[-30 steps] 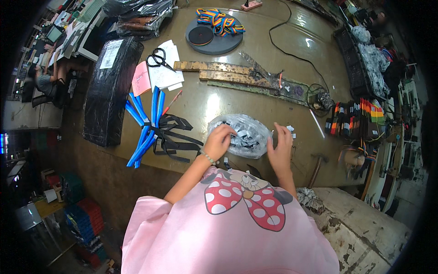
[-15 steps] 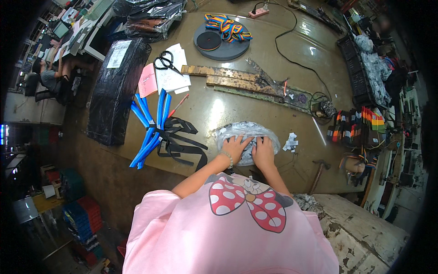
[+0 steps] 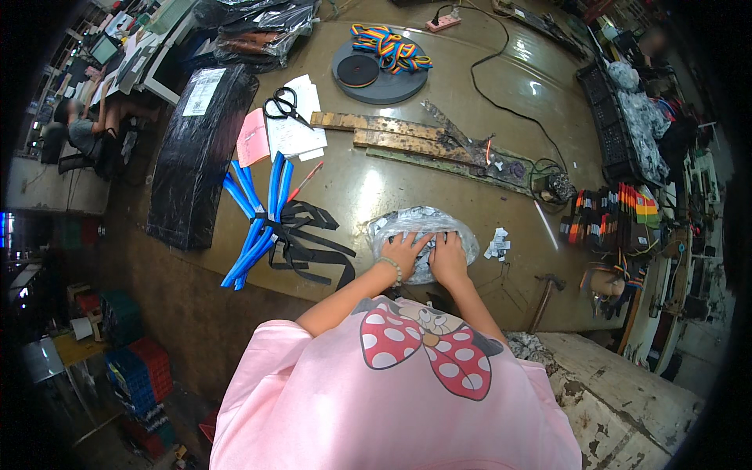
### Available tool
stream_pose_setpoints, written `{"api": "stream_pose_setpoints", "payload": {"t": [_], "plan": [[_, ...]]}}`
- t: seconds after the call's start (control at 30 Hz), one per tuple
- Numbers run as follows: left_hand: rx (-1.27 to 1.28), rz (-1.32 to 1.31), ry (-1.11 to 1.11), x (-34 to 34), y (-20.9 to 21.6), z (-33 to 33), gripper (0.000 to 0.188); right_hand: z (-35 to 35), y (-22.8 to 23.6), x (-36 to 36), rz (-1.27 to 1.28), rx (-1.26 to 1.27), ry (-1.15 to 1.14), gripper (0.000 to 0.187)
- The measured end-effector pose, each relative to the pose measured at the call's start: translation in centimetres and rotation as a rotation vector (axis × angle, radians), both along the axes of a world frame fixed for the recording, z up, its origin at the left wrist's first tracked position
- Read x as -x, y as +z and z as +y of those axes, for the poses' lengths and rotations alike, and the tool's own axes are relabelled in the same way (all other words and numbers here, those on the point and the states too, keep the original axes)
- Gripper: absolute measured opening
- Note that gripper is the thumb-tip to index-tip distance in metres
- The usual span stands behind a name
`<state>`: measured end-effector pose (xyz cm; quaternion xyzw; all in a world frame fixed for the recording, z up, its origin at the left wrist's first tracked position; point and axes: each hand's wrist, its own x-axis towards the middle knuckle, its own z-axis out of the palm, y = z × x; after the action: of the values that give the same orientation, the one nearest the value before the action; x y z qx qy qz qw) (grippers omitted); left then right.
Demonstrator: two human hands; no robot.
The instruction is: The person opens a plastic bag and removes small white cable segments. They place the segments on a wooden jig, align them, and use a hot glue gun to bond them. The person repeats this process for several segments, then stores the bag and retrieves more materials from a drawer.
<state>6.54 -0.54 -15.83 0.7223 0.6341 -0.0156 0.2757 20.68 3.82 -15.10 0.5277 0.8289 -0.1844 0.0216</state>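
Observation:
A clear plastic bag holding small grey-white pieces lies on the near part of the table in front of me. My left hand rests on its left half, fingers spread, with a beaded bracelet at the wrist. On the right half lies my right hand, its fingers apart and pressed onto the bag. Between the two hands a dark gap shows in the plastic; what lies under the fingertips is hidden. Small white labels sit in a loose pile just right of the bag.
Left of the bag are blue straps with black webbing, scissors on papers, and a black-wrapped package. Beyond lie a metal-topped wooden jig and striped webbing on a grey roll. A hammer lies at the near right.
Both hands stay on the bag, with only a slight shift of the right hand's fingers. The table items have not moved.

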Motion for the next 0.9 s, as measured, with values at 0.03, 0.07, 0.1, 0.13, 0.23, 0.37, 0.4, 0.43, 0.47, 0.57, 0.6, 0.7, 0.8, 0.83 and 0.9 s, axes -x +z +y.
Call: {"api": "stream_pose_setpoints", "payload": {"t": [0.03,0.07,0.1,0.13,0.23,0.37,0.4,0.43,0.47,0.57,0.6,0.7,0.8,0.83,0.9], "plan": [[0.016,-0.035,0.001,0.1,0.1,0.0,0.093,0.0,0.3,0.0,-0.006,0.006,-0.001,0.043],[0.026,-0.045,0.0,0.2,0.1,0.1,0.093,0.0,0.6,0.0,-0.006,0.007,-0.005,0.042],[0.036,-0.058,-0.007,0.4,0.2,0.2,0.093,0.1,1.1,0.0,0.007,-0.012,-0.01,0.04],[0.078,-0.118,0.021,0.7,0.4,0.2,0.09,0.2,1.6,-0.2,0.026,-0.035,-0.017,0.038],[0.092,-0.278,0.07,2.3,1.2,0.4,0.082,1.0,3.8,-1.0,-0.025,-0.018,-0.074,0.031],[0.135,-0.289,0.06,4.1,3.7,0.4,0.071,1.8,6.9,-1.7,-0.033,0.05,-0.081,0.027],[0.199,-0.254,0.055,4.2,4.4,0.5,0.069,1.9,7.5,-1.6,-0.03,0.065,-0.057,0.028],[0.144,-0.367,0.101,4.1,5.2,0.4,0.068,1.8,8.0,-1.6,0.027,0.107,-0.078,0.029],[0.035,-0.316,0.06,3.9,6.0,0.4,0.067,1.7,8.3,-1.5,0.117,0.113,-0.095,0.029],[-0.363,-0.189,0.002,3.6,7.9,0.2,0.056,2.0,8.4,-1.0,0.393,0.112,-0.088,0.03],[-0.283,-0.222,0.06,3.7,8.3,0.0,0.053,2.2,8.2,-0.9,0.478,0.101,-0.059,0.03],[-0.207,-0.26,0.165,4.9,8.2,0.5,0.043,3.9,7.2,-1.6,0.498,0.018,-0.035,0.029],[-0.323,-0.238,0.132,6.1,7.6,0.2,0.043,4.8,6.6,-2.7,0.418,-0.01,-0.089,0.032],[-0.308,-0.269,0.132,6.3,7.4,-0.1,0.044,4.8,6.4,-2.8,0.422,-0.023,-0.105,0.032],[-0.288,-0.321,0.144,6.2,7.3,-0.5,0.042,3.9,6.5,-2.6,0.439,-0.063,-0.118,0.031]]}}
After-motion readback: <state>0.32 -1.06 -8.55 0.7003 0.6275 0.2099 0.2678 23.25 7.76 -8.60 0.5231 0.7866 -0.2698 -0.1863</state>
